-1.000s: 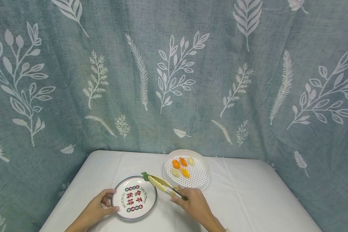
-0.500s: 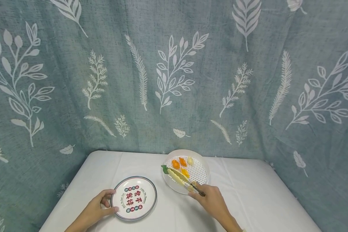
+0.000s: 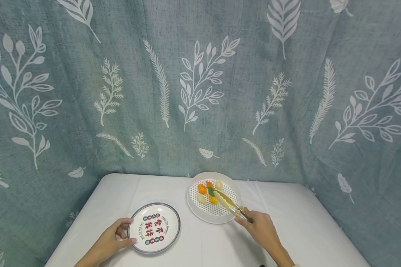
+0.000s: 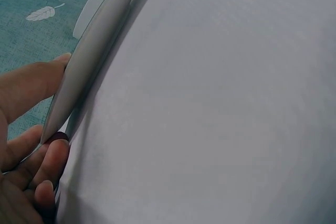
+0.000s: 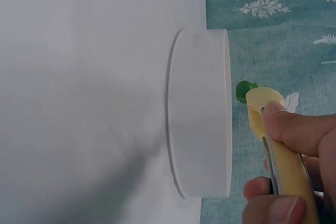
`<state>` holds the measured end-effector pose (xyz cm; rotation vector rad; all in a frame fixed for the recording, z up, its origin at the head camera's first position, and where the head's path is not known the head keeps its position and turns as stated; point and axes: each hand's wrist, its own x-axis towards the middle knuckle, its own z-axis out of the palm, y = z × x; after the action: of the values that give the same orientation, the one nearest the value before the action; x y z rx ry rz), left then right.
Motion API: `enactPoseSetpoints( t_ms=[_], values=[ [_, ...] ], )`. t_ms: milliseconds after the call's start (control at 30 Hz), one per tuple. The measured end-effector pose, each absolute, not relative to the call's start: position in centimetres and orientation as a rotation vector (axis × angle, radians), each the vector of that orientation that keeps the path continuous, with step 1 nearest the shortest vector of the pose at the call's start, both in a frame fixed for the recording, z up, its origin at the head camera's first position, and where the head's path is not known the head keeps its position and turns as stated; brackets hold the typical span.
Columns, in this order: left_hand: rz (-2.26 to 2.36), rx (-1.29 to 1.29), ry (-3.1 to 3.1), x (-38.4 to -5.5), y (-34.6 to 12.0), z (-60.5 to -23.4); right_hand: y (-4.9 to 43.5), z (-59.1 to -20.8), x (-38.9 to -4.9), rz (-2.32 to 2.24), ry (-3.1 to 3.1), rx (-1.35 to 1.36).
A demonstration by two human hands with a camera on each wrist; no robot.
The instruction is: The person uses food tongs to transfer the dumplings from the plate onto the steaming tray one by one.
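Observation:
My left hand holds the left rim of a white plate with printed red characters, thumb and fingers on its edge. Seen edge-on in the left wrist view, the plate stands between the thumb and the curled fingers. My right hand grips tongs with pale yellow heads and a dark handle. A green piece sits at the tongs' tips, over the round white basket with a perforated bottom. In the right wrist view the green piece shows beyond the basket's rim.
Inside the basket lie orange pieces, a yellow piece and pale pieces. A white cloth covers the table. A patterned blue-green curtain hangs behind and at both sides.
My right hand has carried the tongs and the green piece rightward, from the plate's far rim to over the middle of the basket. The left hand and the plate have stayed in place.

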<state>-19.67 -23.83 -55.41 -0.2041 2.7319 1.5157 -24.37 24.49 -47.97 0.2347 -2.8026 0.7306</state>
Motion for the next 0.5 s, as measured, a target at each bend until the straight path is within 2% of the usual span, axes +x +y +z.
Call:
enactPoseSetpoints(
  t_ms=[500],
  values=[
    [1.518, -0.193, 2.748, -19.7, -23.9, -55.6, 26.1, -48.1, -25.2, 0.653, -2.856, 0.144]
  ],
)
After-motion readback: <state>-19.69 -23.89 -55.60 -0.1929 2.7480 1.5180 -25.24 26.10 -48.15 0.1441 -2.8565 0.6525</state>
